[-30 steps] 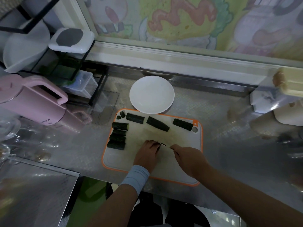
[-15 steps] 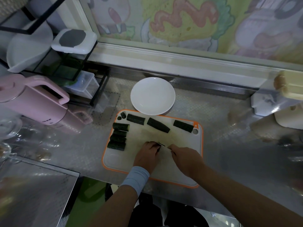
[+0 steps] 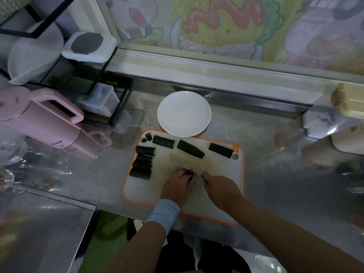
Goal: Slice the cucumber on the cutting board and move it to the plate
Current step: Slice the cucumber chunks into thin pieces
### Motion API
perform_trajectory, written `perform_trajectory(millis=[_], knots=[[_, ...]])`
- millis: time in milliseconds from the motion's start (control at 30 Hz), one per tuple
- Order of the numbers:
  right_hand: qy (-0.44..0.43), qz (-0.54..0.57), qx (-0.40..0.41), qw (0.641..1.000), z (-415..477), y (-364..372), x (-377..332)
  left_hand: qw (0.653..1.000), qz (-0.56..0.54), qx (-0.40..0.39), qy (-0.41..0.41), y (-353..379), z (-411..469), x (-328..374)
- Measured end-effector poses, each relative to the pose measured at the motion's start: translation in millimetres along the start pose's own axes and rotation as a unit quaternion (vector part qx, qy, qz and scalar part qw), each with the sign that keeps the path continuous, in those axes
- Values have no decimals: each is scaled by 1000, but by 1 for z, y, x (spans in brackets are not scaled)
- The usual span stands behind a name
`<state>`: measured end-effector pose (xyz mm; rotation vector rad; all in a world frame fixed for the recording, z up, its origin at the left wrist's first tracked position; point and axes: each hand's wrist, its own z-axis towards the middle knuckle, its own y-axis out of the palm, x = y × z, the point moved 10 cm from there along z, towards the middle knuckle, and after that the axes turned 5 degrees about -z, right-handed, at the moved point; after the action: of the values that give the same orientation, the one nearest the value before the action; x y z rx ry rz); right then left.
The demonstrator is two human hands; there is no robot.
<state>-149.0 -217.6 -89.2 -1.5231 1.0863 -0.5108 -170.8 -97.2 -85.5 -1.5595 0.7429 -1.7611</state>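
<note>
- Slicing under way, by my reading: left hand (image 3: 177, 186) sits knuckles-up on the cutting board (image 3: 141, 191), fingers curled down onto a short dark cucumber piece (image 3: 190, 171) that shows just past the fingertips. The curl likely keeps the tips back from the edge.
- Right hand (image 3: 220, 191) is closed around a knife (image 3: 197, 174), handle hidden in the fist. Only a thin sliver of blade shows, right beside the left fingertips; cannot tell whether it is in the cucumber.
- Left of the left fingers: four cut lengths (image 3: 142, 165) lie side by side near the board's left edge, probably parked clear of the cutting spot.
- Beyond the fingers: three more lengths (image 3: 190, 149) in a loose row along the far edge, small end bits (image 3: 148, 137) at the far-left corner.
- Farther beyond: white plate (image 3: 184, 115), no cucumber on it yet, its near rim meeting the board's far edge, so a short carry, I judge.
- Metal tabletop (image 3: 266, 138) underneath; pink kettle (image 3: 39, 119) well off to the left.
</note>
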Motion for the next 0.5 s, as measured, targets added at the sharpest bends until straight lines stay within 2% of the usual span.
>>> perform_trajectory(millis=[200,500], knots=[[-12,-3,21,1000,-12,-8,3,1000,12,-1,15,2,2,2],[5,8,5,1000,-11,1,6,1000,10,4,14,3,1,-1]])
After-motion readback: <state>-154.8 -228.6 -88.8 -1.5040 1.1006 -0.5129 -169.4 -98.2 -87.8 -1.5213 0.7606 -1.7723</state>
